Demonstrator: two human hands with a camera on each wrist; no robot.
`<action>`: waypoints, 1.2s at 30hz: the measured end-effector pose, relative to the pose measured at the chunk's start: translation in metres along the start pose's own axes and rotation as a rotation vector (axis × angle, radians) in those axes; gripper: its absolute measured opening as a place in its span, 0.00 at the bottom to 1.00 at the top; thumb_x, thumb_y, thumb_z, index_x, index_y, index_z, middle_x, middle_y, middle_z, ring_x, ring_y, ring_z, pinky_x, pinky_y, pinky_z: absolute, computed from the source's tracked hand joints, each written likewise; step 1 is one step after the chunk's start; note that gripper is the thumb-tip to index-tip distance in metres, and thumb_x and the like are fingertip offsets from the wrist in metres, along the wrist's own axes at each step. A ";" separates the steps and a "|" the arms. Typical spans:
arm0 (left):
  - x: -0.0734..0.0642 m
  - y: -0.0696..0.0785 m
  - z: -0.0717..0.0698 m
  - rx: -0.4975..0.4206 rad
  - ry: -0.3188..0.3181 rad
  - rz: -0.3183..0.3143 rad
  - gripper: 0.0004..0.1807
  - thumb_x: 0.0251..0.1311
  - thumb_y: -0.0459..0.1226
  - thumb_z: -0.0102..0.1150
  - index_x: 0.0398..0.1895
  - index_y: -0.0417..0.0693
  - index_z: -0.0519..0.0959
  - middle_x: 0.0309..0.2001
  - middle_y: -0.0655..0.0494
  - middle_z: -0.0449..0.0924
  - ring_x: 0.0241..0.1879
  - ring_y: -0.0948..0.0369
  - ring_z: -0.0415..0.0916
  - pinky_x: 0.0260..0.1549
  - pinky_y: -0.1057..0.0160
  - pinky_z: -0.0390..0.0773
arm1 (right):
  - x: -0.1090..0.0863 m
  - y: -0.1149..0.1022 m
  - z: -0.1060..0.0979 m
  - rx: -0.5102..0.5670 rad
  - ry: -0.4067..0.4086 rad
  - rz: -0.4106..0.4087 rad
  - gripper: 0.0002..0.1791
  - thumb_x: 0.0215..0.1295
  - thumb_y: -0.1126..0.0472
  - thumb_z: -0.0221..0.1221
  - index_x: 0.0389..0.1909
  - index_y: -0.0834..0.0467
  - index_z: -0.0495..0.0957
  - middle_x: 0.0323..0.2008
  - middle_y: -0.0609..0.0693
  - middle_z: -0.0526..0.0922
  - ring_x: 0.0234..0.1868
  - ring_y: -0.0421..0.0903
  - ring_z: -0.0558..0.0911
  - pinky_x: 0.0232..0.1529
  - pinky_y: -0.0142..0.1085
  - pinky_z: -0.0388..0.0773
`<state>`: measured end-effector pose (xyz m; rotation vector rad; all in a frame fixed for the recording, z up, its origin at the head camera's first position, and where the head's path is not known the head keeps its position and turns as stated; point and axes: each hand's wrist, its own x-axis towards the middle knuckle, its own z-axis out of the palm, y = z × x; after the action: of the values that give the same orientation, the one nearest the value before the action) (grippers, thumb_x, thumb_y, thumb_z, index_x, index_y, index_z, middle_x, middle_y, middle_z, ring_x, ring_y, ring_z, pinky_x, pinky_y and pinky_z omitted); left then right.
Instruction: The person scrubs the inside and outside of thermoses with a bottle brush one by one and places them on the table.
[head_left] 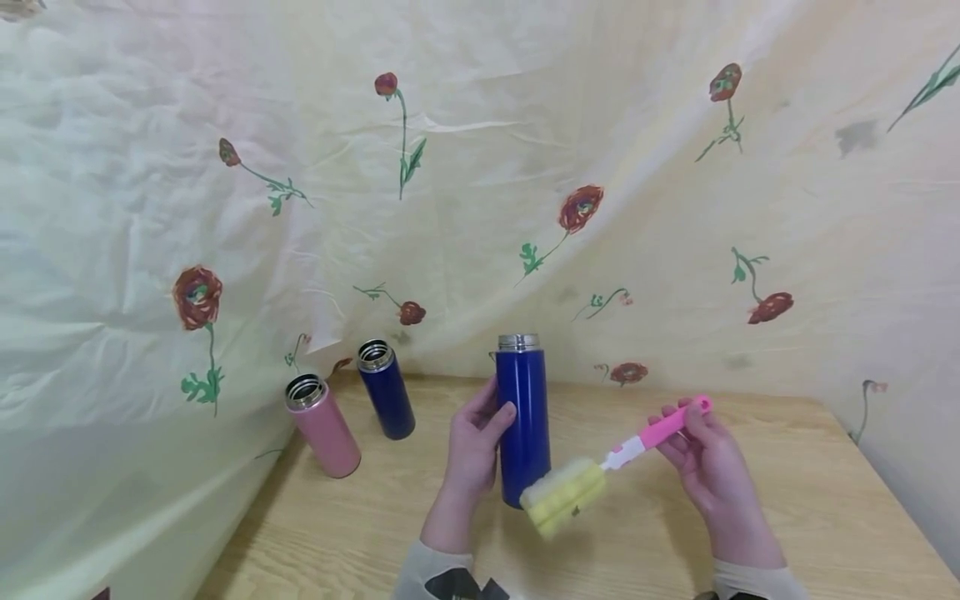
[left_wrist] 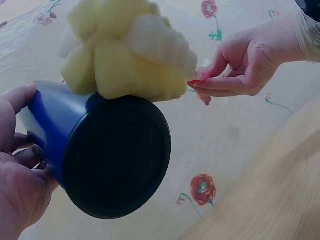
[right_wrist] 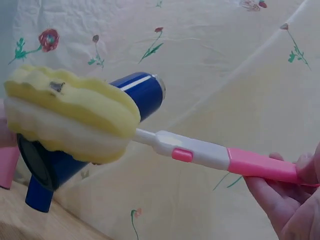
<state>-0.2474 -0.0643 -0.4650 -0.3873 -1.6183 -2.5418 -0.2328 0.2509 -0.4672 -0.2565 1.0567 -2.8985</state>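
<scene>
A tall blue bottle (head_left: 522, 417) with a bare metal neck is gripped by my left hand (head_left: 475, 437), thumb across its side. It is held above the table, and its dark base (left_wrist: 117, 157) faces the left wrist camera. My right hand (head_left: 708, 462) holds a bottle brush by its pink handle (head_left: 667, 427). The brush's yellow and white sponge head (head_left: 564, 496) points down to the left and overlaps the lower end of the bottle in the head view. In the left wrist view the sponge lies right along the bottle's side near the base.
To the left on the wooden table (head_left: 637, 542) stand an uncapped pink bottle (head_left: 327, 433) and, behind it, a smaller dark blue bottle (head_left: 387, 396), also uncapped. A flower-printed cloth (head_left: 465, 250) hangs behind the table and along its left side.
</scene>
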 end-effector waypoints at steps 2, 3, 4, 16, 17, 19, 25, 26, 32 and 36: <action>0.001 0.000 0.000 0.006 -0.015 -0.016 0.35 0.74 0.35 0.64 0.81 0.41 0.66 0.73 0.39 0.74 0.68 0.49 0.77 0.66 0.50 0.79 | 0.001 0.000 -0.001 0.036 0.020 -0.006 0.10 0.86 0.62 0.46 0.51 0.62 0.74 0.45 0.56 0.86 0.47 0.54 0.91 0.55 0.42 0.86; 0.002 0.000 0.000 0.009 -0.020 -0.022 0.35 0.75 0.36 0.64 0.81 0.41 0.65 0.74 0.39 0.73 0.69 0.48 0.76 0.67 0.50 0.78 | 0.001 0.000 -0.001 0.055 0.031 -0.011 0.09 0.86 0.62 0.47 0.51 0.62 0.74 0.45 0.56 0.86 0.47 0.53 0.91 0.56 0.42 0.86; 0.003 0.000 0.000 0.012 -0.025 -0.027 0.35 0.75 0.37 0.64 0.82 0.42 0.65 0.75 0.40 0.72 0.70 0.48 0.75 0.68 0.49 0.77 | 0.002 -0.001 -0.002 0.080 0.046 -0.014 0.09 0.86 0.62 0.47 0.51 0.62 0.74 0.45 0.56 0.86 0.47 0.53 0.91 0.56 0.42 0.86; 0.004 0.001 -0.002 0.033 -0.152 -0.014 0.37 0.80 0.38 0.58 0.86 0.46 0.58 0.80 0.47 0.66 0.75 0.49 0.69 0.73 0.50 0.71 | -0.003 -0.006 0.003 0.474 0.172 -0.054 0.05 0.83 0.65 0.51 0.50 0.63 0.73 0.44 0.61 0.85 0.52 0.61 0.90 0.60 0.49 0.82; 0.003 0.001 -0.002 0.031 -0.173 -0.015 0.36 0.80 0.38 0.58 0.86 0.44 0.57 0.80 0.45 0.66 0.75 0.49 0.70 0.72 0.50 0.72 | -0.003 -0.007 0.003 0.522 0.189 -0.053 0.05 0.82 0.65 0.52 0.49 0.63 0.73 0.44 0.61 0.85 0.52 0.61 0.90 0.61 0.50 0.81; 0.001 0.000 -0.003 0.036 -0.212 -0.024 0.36 0.81 0.38 0.56 0.86 0.43 0.56 0.79 0.43 0.66 0.73 0.51 0.72 0.71 0.52 0.73 | -0.004 -0.007 0.004 0.601 0.223 -0.044 0.04 0.81 0.65 0.54 0.48 0.62 0.75 0.43 0.62 0.86 0.51 0.62 0.90 0.61 0.50 0.81; -0.004 -0.002 0.000 0.061 -0.251 -0.024 0.44 0.73 0.37 0.65 0.86 0.41 0.55 0.78 0.40 0.67 0.73 0.50 0.71 0.71 0.54 0.73 | -0.006 -0.008 0.006 0.679 0.273 -0.035 0.04 0.78 0.66 0.58 0.48 0.62 0.76 0.44 0.61 0.86 0.51 0.60 0.90 0.63 0.49 0.80; -0.004 -0.002 0.000 0.067 -0.239 -0.028 0.46 0.71 0.37 0.68 0.86 0.42 0.55 0.78 0.40 0.68 0.74 0.49 0.71 0.72 0.54 0.73 | -0.006 -0.008 0.006 0.681 0.274 -0.037 0.05 0.77 0.66 0.59 0.48 0.61 0.75 0.44 0.60 0.85 0.52 0.60 0.90 0.63 0.49 0.80; -0.005 -0.004 0.002 0.040 -0.142 -0.063 0.51 0.62 0.33 0.77 0.85 0.45 0.59 0.76 0.45 0.71 0.73 0.48 0.71 0.70 0.52 0.75 | -0.007 -0.008 0.007 0.706 0.274 -0.056 0.04 0.77 0.66 0.59 0.47 0.62 0.75 0.44 0.61 0.85 0.52 0.63 0.89 0.62 0.53 0.80; -0.004 -0.005 0.002 0.048 -0.143 -0.042 0.48 0.61 0.31 0.77 0.83 0.44 0.62 0.75 0.45 0.71 0.72 0.48 0.73 0.67 0.52 0.78 | -0.009 -0.010 0.005 0.733 0.278 -0.073 0.04 0.76 0.67 0.59 0.46 0.62 0.75 0.43 0.63 0.85 0.50 0.64 0.89 0.61 0.56 0.81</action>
<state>-0.2440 -0.0605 -0.4697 -0.5481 -1.7504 -2.5531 -0.2229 0.2558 -0.4580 0.1480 -0.0607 -3.1945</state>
